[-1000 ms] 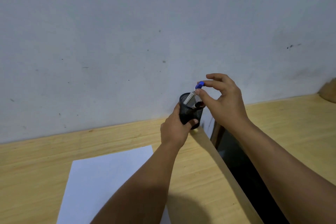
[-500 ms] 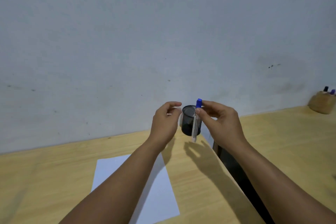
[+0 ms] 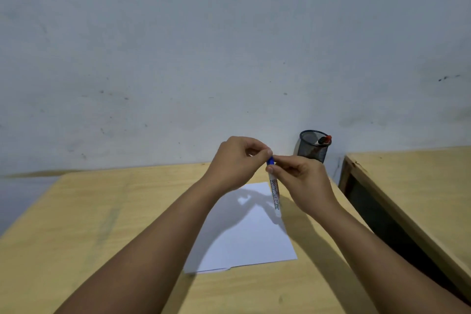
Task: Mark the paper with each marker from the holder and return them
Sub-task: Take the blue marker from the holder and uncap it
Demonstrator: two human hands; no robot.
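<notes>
A white marker with a blue cap (image 3: 274, 190) hangs nearly upright above the far edge of the white paper (image 3: 244, 234). My right hand (image 3: 303, 183) grips its upper barrel. My left hand (image 3: 238, 162) pinches the blue cap at the top with thumb and forefinger. The black mesh holder (image 3: 313, 146) stands at the table's far right corner by the wall, with a red-capped marker (image 3: 324, 140) leaning in it.
The wooden table (image 3: 102, 211) ends at the right in a dark gap (image 3: 377, 216), beyond which a second wooden table (image 3: 420, 186) stands. A grey wall rises right behind the holder.
The blue-capped marker came out of the holder and moved over the paper. My left hand let go of the holder and now pinches the marker's cap. The view shifted left.
</notes>
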